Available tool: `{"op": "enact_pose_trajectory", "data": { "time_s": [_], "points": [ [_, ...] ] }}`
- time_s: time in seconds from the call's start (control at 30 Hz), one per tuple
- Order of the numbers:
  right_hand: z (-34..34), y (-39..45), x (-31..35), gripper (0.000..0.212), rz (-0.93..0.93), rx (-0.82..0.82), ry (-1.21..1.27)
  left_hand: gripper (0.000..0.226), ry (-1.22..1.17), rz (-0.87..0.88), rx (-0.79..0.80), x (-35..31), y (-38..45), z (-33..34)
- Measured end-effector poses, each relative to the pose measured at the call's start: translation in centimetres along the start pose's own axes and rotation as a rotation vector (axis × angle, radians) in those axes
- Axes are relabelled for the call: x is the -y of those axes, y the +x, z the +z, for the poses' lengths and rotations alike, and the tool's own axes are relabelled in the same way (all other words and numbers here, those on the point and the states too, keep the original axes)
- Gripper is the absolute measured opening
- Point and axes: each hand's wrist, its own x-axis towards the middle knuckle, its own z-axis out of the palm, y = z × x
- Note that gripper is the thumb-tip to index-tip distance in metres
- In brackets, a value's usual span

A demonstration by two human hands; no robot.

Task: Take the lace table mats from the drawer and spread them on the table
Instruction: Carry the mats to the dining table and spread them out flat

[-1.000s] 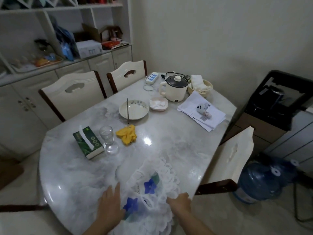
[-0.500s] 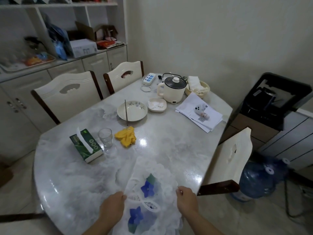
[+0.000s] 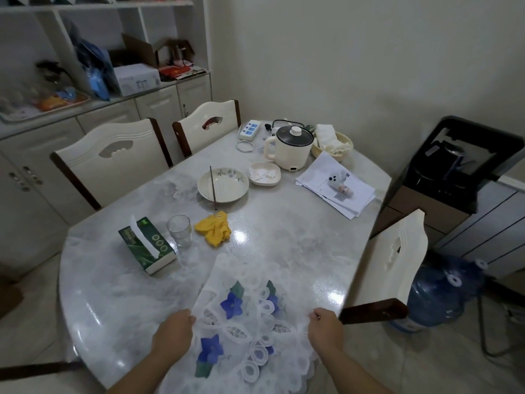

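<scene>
A white lace table mat (image 3: 250,322) with blue embroidered flowers lies partly folded on the near end of the marble table (image 3: 284,243), its lower part draping over the front edge. My left hand (image 3: 173,334) pinches the mat's left edge. My right hand (image 3: 325,327) pinches its right edge, so the cloth is stretched between them. The far part of the mat is sheer and lies flat on the tabletop. No drawer shows in this view.
Beyond the mat stand a green tissue box (image 3: 146,245), a glass (image 3: 179,230), a yellow cloth (image 3: 213,232), a bowl with a chopstick (image 3: 223,185), a small dish (image 3: 264,174), a cooker pot (image 3: 289,147), papers (image 3: 335,189). A chair (image 3: 389,268) stands at right, two chairs at left.
My hands have moved apart, drawing the mat wider between them. The right hand has shifted rightward along the edge; more of the flowers now show.
</scene>
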Motion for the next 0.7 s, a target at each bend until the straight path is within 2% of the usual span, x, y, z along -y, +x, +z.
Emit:
{"op": "enact_pose_trajectory", "data": {
  "time_s": [0.1, 0.4, 0.53, 0.63, 0.7],
  "points": [
    [-0.1, 0.4, 0.1, 0.025, 0.029, 0.004, 0.044, 0.026, 0.013, -0.026, 0.036, 1.6, 0.9, -0.5],
    [-2.0, 5.0, 4.0, 0.025, 0.062, -0.099, 0.186, 0.035, 0.023, -0.117, 0.076, 3.9, 1.9, -1.5],
    [-2.9, 8.1, 7.4, 0.022, 0.069, -0.129, 0.278, 0.037, -0.009, -0.081, 0.087, 3.5, 1.6, -2.5],
    [-4.0, 10.8, 9.9, 0.029, 0.048, -0.168, 0.356, 0.039, 0.016, -0.056, 0.094, 3.9, 2.0, -2.8],
    [-4.3, 12.6, 11.2, 0.033, 0.088, -0.198, 0.407, 0.040, -0.014, 0.016, 0.160, 4.7, 1.9, -2.4]
  ]
}}
